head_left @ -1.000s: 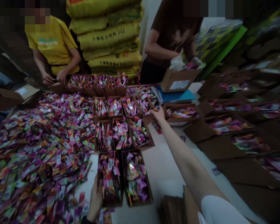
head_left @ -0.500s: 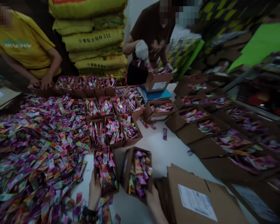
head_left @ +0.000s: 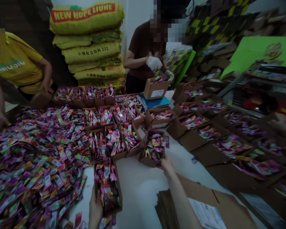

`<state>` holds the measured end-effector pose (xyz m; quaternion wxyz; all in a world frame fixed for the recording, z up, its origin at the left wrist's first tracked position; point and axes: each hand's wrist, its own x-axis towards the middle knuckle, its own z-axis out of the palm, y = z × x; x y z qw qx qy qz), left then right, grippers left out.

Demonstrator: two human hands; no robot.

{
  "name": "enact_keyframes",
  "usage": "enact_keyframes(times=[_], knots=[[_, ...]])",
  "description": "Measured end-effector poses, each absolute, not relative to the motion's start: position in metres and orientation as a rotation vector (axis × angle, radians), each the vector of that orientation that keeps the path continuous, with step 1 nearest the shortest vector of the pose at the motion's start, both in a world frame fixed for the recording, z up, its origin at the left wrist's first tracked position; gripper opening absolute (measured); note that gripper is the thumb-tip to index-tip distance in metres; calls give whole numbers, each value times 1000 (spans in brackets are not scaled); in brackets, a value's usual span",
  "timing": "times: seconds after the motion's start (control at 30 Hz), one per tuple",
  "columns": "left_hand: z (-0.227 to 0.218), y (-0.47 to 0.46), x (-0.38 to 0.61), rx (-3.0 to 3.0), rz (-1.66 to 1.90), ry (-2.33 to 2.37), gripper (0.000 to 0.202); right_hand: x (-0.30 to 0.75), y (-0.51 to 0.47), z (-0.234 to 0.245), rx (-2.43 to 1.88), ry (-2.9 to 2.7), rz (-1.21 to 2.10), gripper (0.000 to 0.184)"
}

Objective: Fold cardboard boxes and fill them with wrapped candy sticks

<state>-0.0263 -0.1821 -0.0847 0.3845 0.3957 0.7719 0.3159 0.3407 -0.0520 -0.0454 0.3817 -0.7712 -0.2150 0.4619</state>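
Since the earlier view, the open brown carton of foil sachets had moved up the white tabletop from the near end and now sat tilted against the block of packed trays. Its near edge touched the fingertips of the right hand, though whether those fingers gripped it could not be told. The left hand stayed curled against the outer wall of a second carton, holding it. A loose heap of sachets spread to the left. Beyond, a co-worker in white gloves held a small carton at the far edge, and another co-worker in a yellow shirt printed "MUSIC" stood at the left. The stacked feed sacks read "NEW HOPE LIUHE" and "小猪配合饲料 212". The white label on a flat carton was too blurred to read.
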Motion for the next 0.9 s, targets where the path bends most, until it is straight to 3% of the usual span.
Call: enact_keyframes(times=[0.17,0.37,0.67,0.9], knots=[[-102,-188,-29,998,803,1944,76,369,32,-30,-2011,-793,1410,46],[-101,-191,-33,985,810,1930,71,347,82,-37,-1943,-938,1402,43],[-92,-183,-39,998,748,1911,78,340,72,-44,-1898,-706,1263,41],[-108,-186,-48,982,755,1877,82,336,8,-33,-1836,-402,1111,65]])
